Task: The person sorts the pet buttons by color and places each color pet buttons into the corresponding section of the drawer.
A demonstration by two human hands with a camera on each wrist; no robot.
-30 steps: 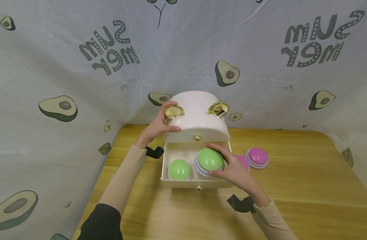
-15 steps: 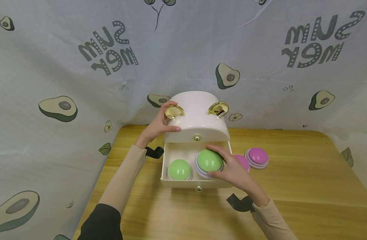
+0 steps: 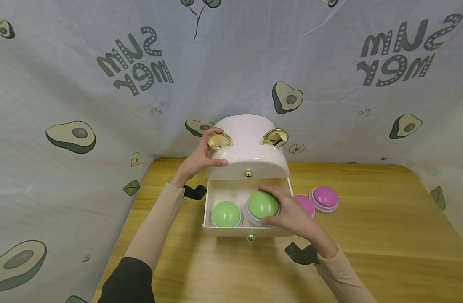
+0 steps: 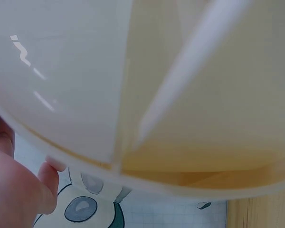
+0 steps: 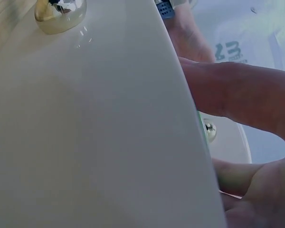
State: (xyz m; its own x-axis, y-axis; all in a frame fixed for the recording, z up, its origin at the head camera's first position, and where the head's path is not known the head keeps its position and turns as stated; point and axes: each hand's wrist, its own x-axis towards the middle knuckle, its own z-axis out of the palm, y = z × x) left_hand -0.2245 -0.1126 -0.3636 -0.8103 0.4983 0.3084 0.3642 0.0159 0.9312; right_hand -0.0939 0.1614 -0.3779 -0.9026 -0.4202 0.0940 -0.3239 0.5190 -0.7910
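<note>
A glossy white drawer box [image 3: 248,126] with two gold ears stands on the table. My left hand [image 3: 197,160] grips its upper left side by the left ear, thumb across the top near the front edge. Below, the drawer [image 3: 250,232] is pulled out. In its right half, my right hand [image 3: 294,213] holds a green domed buzzer button [image 3: 262,205] on a pale base, fingers behind and thumb in front. A second green buzzer button [image 3: 226,213] sits in the drawer's left half. In the right wrist view the drawer front [image 5: 99,118] hides most of the held button.
Right of the drawer, one pink buzzer button [image 3: 325,197] lies on the wooden table [image 3: 387,219]; another pink buzzer button [image 3: 305,205] is partly hidden behind my right hand. A printed curtain [image 3: 231,63] hangs close behind the box. A gold knob [image 5: 61,16] sticks out from the drawer front.
My right hand has shifted slightly left and toward the front of the drawer with the green buzzer button. The left hand and the box have stayed in place.
</note>
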